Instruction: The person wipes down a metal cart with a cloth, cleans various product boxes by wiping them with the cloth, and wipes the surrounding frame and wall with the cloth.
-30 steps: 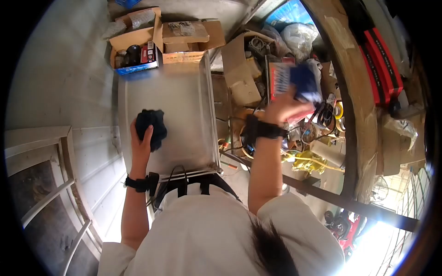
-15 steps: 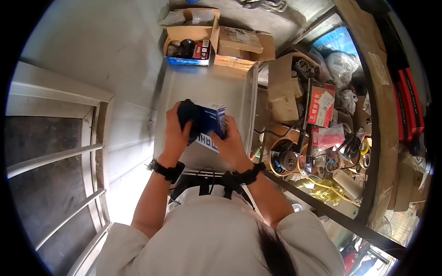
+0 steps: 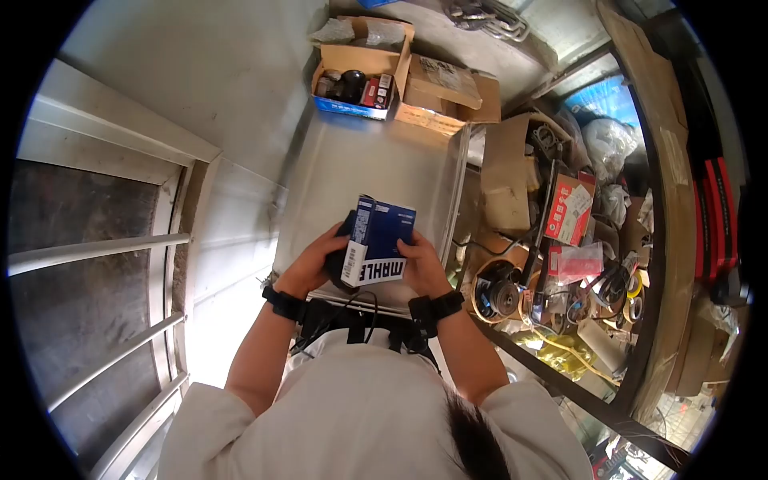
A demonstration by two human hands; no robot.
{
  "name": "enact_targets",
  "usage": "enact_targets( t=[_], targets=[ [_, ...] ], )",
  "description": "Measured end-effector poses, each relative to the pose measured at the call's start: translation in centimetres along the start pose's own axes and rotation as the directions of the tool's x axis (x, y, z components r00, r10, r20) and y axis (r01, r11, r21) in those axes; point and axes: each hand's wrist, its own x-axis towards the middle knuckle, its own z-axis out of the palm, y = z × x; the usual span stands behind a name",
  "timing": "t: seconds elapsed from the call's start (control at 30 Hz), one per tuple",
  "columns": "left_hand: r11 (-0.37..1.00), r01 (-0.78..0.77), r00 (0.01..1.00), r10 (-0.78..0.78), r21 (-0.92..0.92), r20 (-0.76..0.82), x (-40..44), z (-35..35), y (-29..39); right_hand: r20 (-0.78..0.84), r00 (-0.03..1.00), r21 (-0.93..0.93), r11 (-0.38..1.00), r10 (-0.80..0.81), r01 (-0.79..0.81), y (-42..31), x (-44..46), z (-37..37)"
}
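A blue and white MAHLE carton [image 3: 388,232] is held over the metal tabletop [image 3: 372,160], its printed front and barcoded side facing up toward me. My right hand [image 3: 426,264] grips the carton's right side, thumb on the front face. At its left, my left hand [image 3: 310,262] is closed around a black rounded object [image 3: 340,260]. That object is partly covered by the carton, so its kind does not show clearly. Both wrists wear black straps.
At the table's far end stand an open box [image 3: 352,104] with dark round parts and small red cartons, and a second cardboard box [image 3: 436,96]. A cluttered shelf [image 3: 560,336] runs along the right. On the left is a barred window [image 3: 96,252].
The carton has turned so its lettered front and barcode side now face me. The black object has gone from above my left hand to partly behind the carton. My view has shifted slightly.
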Motion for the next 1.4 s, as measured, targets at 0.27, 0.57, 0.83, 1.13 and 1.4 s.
enact_targets(
  t=[0.27, 0.57, 0.83, 1.13, 1.4],
  targets=[
    [0.992, -0.113, 0.963, 0.125, 0.061, -0.237, -4.4, -4.0, 0.1, -0.265, 0.960, 0.311, 0.950, 0.089, -0.003, -0.2, 9.7, -1.7],
    [0.992, -0.114, 0.888, 0.127, 0.057, -0.442, -8.8, -7.8, -1.8, -0.403, 0.913, 0.042, 0.998, 0.064, -0.051, -4.9, 20.6, -2.7],
    [0.992, -0.089, 0.865, 0.120, 0.087, -0.487, -8.1, -9.0, -3.5, -0.420, 0.907, 0.306, 0.941, -0.001, 0.143, -1.6, 23.4, -2.0],
    [0.992, -0.075, 0.847, 0.116, 0.101, -0.519, -6.2, -8.0, -3.4, -0.366, 0.929, 0.353, 0.932, 0.062, 0.077, 1.8, 26.8, -1.5],
    [0.976, -0.030, 0.803, 0.151, 0.215, -0.576, -6.4, -7.1, -3.2, -0.350, 0.937, 0.322, 0.942, 0.023, 0.097, 8.0, 34.4, 1.4]
  ],
)
